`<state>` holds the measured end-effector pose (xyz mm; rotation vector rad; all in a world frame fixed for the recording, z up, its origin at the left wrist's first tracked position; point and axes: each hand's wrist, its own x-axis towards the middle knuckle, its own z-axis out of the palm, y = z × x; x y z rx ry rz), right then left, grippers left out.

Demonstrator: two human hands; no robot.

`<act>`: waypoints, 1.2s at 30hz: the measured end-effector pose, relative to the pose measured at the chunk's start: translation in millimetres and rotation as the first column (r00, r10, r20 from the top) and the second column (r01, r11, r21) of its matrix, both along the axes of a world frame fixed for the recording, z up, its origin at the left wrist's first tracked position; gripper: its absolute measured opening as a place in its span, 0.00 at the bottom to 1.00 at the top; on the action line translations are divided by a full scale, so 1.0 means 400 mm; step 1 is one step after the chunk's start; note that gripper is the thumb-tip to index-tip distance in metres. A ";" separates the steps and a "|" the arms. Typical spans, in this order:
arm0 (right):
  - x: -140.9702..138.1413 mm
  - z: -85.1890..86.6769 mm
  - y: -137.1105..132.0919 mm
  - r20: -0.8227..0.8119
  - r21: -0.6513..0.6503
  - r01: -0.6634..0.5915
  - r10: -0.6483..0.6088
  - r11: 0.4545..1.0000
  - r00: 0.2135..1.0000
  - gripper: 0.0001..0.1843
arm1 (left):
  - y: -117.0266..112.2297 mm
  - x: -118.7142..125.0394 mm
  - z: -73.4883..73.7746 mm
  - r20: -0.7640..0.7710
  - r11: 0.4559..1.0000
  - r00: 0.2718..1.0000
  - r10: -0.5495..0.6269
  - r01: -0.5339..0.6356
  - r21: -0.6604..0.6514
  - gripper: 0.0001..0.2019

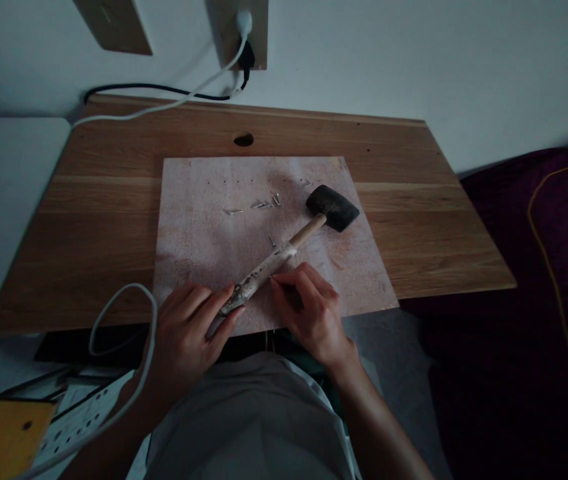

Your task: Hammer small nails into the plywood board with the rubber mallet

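Left hand (189, 330) is laying flat, pressed-together fingers on the mallet (289, 252) at its 7 o'clock end, probably steadying it, right hand (309, 313) curling alongside, can't tell if pinching anything.

Both forearms reach forward, the left hand (189, 333) lying flat with fingers stretched onto the butt end of the mallet (284, 255), the right hand (309, 310) just beside its handle, fingers curled.
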<state>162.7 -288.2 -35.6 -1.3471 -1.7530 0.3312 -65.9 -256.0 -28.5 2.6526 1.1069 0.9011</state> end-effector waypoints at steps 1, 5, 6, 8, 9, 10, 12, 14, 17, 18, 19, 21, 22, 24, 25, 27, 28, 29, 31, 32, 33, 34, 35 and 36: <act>0.000 0.001 0.000 -0.001 0.001 -0.006 0.006 1.000 1.000 0.07 | 0.000 0.000 0.000 0.002 1.000 1.000 0.000 0.000 -0.001 0.08; -0.002 0.002 -0.001 0.014 0.014 -0.091 0.090 0.996 0.996 0.06 | -0.001 0.001 -0.001 -0.005 1.000 1.000 -0.003 0.004 0.006 0.08; -0.002 0.001 -0.002 0.011 0.012 -0.068 0.068 0.998 0.998 0.07 | -0.001 0.002 -0.001 -0.004 1.000 1.000 -0.002 0.002 0.006 0.08; -0.003 -0.001 -0.003 0.002 -0.004 0.001 -0.001 1.000 1.000 0.07 | 0.000 0.002 -0.001 -0.003 1.000 1.000 0.000 0.000 0.002 0.08; -0.003 -0.001 -0.003 0.000 -0.009 0.018 -0.018 1.000 1.000 0.07 | 0.000 0.003 0.000 -0.002 1.000 1.000 -0.002 0.002 -0.001 0.08; -0.002 -0.002 -0.003 0.001 -0.009 0.011 -0.011 1.000 1.000 0.07 | 0.000 0.002 0.000 -0.002 1.000 1.000 -0.005 0.005 -0.003 0.08; -0.001 -0.003 -0.002 0.012 -0.001 -0.044 0.044 0.999 0.999 0.06 | 0.000 0.002 0.002 -0.003 1.000 1.000 -0.012 0.012 -0.002 0.08; -0.001 -0.002 -0.001 0.021 0.003 -0.054 0.054 0.999 0.998 0.06 | 0.000 0.001 0.003 -0.003 1.000 1.000 -0.009 0.009 0.001 0.08; -0.002 0.000 -0.001 0.015 -0.001 0.072 -0.071 0.997 0.997 0.07 | 0.000 0.001 0.003 -0.004 1.000 1.000 0.002 -0.002 0.003 0.07; -0.002 0.001 -0.001 0.016 0.000 0.089 -0.089 0.996 0.996 0.07 | 0.000 0.001 0.003 -0.005 1.000 1.000 0.005 -0.005 0.002 0.07; -0.002 0.001 -0.001 0.021 0.001 0.076 -0.076 0.997 0.997 0.07 | 0.000 0.001 0.003 -0.005 1.000 1.000 0.006 -0.006 0.002 0.07; -0.002 0.003 0.000 0.036 0.001 -0.002 0.002 1.000 0.999 0.07 | 0.001 0.001 0.002 -0.005 1.000 1.000 0.006 -0.006 0.002 0.07; -0.002 0.003 0.000 0.039 0.002 -0.023 0.023 1.000 0.999 0.07 | 0.002 0.001 0.002 -0.004 1.000 1.000 0.007 -0.007 0.003 0.07; -0.002 0.003 0.000 0.028 0.004 0.029 -0.030 1.000 0.999 0.07 | 0.003 0.001 0.002 -0.001 1.000 1.000 0.010 -0.010 0.001 0.07; -0.002 0.003 0.000 0.016 0.001 0.086 -0.086 0.996 0.996 0.08 | 0.004 0.001 0.003 -0.001 1.000 1.000 0.011 -0.011 -0.004 0.07; -0.002 0.000 0.000 0.008 -0.014 0.137 -0.137 0.991 0.991 0.08 | 0.004 0.001 0.003 0.001 1.000 1.000 0.009 -0.009 -0.009 0.07; -0.003 -0.001 -0.001 0.013 -0.024 0.117 -0.117 0.993 0.993 0.08 | 0.003 0.001 0.004 0.001 1.000 1.000 0.006 -0.006 -0.008 0.07; -0.003 -0.002 -0.001 0.021 -0.032 0.084 -0.083 0.996 0.996 0.07 | 0.003 0.000 0.004 0.001 1.000 1.000 0.003 -0.003 -0.007 0.07; -0.004 -0.004 -0.001 0.026 -0.036 0.066 -0.065 0.997 0.998 0.07 | 0.001 -0.001 0.002 -0.002 1.000 1.000 0.002 -0.002 -0.005 0.07; -0.004 -0.004 -0.001 0.023 -0.030 0.098 -0.098 0.995 0.995 0.07 | 0.001 -0.001 0.002 -0.004 1.000 1.000 0.002 -0.002 -0.004 0.07; -0.004 -0.003 0.000 0.015 -0.022 0.140 -0.140 0.990 0.990 0.08 | 0.001 -0.002 0.001 -0.008 1.000 1.000 0.003 -0.003 -0.003 0.07; -0.004 -0.003 0.000 0.008 -0.018 0.163 -0.163 0.986 0.987 0.08 | 0.001 -0.002 0.000 -0.009 1.000 1.000 0.004 -0.004 0.000 0.07; -0.003 -0.002 0.001 0.006 -0.019 0.154 -0.154 0.988 0.988 0.08 | 0.001 -0.002 0.000 -0.009 1.000 1.000 0.003 -0.003 0.004 0.07; -0.003 -0.001 0.001 0.007 -0.019 0.114 -0.114 0.993 0.993 0.08 | 0.002 -0.002 0.000 -0.008 1.000 1.000 -0.002 0.002 0.008 0.07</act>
